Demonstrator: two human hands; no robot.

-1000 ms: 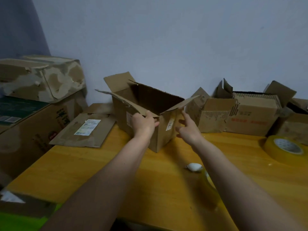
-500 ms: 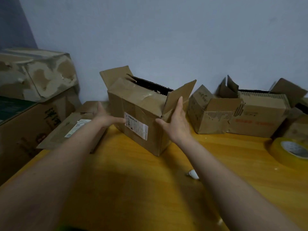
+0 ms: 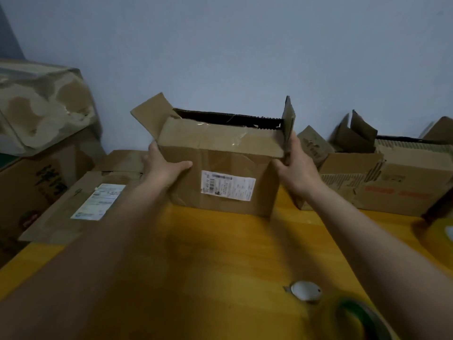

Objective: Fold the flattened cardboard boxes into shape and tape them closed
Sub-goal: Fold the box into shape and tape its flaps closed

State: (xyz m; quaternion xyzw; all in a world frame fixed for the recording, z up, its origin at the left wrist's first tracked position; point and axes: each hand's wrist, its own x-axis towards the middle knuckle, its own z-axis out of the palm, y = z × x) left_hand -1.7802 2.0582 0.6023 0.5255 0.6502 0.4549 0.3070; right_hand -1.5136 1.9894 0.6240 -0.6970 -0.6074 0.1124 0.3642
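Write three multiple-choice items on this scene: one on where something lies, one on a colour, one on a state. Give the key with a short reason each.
1. Where does the flattened box with the white label lie?
A. on the table, left of the box being held
B. inside the box being held
C. on top of the boxes at the right

2. What colour is the table top?
A. white
B. yellow-orange
C. black

3. How does the near top flap of the box being held stand?
A. torn off
B. upright
C. folded down over the opening

Key: 1 A, it lies flat beyond the left hand. 2 B, the bare wood shows yellow-orange. 3 C, the near flap lies over the top, while the end flap by the right hand stands up.
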